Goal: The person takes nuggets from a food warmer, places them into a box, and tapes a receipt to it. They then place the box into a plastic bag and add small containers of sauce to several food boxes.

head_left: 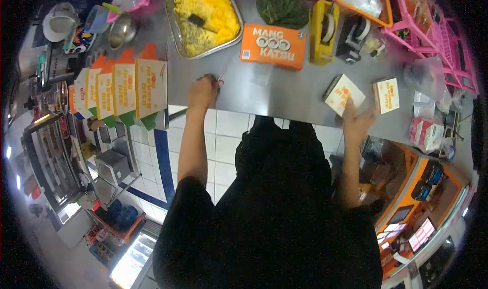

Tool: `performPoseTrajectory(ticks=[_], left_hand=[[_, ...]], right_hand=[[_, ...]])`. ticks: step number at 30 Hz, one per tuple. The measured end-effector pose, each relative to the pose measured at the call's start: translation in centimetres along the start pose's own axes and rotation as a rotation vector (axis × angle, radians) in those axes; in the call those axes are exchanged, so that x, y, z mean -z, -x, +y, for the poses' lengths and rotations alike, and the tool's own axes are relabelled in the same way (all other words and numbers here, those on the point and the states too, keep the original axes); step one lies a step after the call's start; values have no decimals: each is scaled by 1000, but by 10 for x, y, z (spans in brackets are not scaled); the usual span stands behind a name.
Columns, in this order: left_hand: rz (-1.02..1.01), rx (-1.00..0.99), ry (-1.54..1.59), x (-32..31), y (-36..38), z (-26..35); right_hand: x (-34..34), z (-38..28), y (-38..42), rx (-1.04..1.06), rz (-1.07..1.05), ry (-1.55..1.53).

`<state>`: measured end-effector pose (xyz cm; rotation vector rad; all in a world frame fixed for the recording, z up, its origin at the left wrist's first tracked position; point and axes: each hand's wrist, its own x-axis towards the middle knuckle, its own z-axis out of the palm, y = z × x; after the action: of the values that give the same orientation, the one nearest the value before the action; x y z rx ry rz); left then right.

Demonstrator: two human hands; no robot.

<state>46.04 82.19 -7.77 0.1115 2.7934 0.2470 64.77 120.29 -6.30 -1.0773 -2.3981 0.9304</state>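
My left hand (pixel 202 92) is closed at the counter's front edge, with a thin, stick-like item (pixel 222 71) sticking out of it. Its exact kind is too blurred to make out. On the right, my right hand (pixel 357 121) has its fingers stretched out, the fingertips touching the near edge of a small cream printed box (pixel 345 95). A second small cream box (pixel 387 95) sits just right of it. Between my hands, farther back, lies an orange "Mang Katsu" box (pixel 273 46). Behind my left hand stands a metal tray (pixel 238 34) of yellow food with a dark-handled utensil in it.
Several cream cartons with orange and green flaps (pixel 151 88) line the counter's left end. A metal bowl (pixel 122 31), a dark green leafy bundle (pixel 282 9), a yellow tape dispenser (pixel 317 35) and a black one (pixel 351 45) lie farther back. Pink baskets (pixel 432 45) border the right side.
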Motion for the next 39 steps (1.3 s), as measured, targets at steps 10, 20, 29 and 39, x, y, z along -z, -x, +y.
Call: performPoseTrajectory(ticks=[10,20,29,39], left_hand=[[9,-20,1424,-54,66,54],[379,30,975,-74,58,97],[412,-24,884,-73,55,102],[309,-34,949,-66,54,114]], right_hand=[[-128,-73,43,840,-547,38],[-149,-59,47,962,-547,195],[-149,-58,46,954,-533,116],[-148,-57,44,958,-516,68]])
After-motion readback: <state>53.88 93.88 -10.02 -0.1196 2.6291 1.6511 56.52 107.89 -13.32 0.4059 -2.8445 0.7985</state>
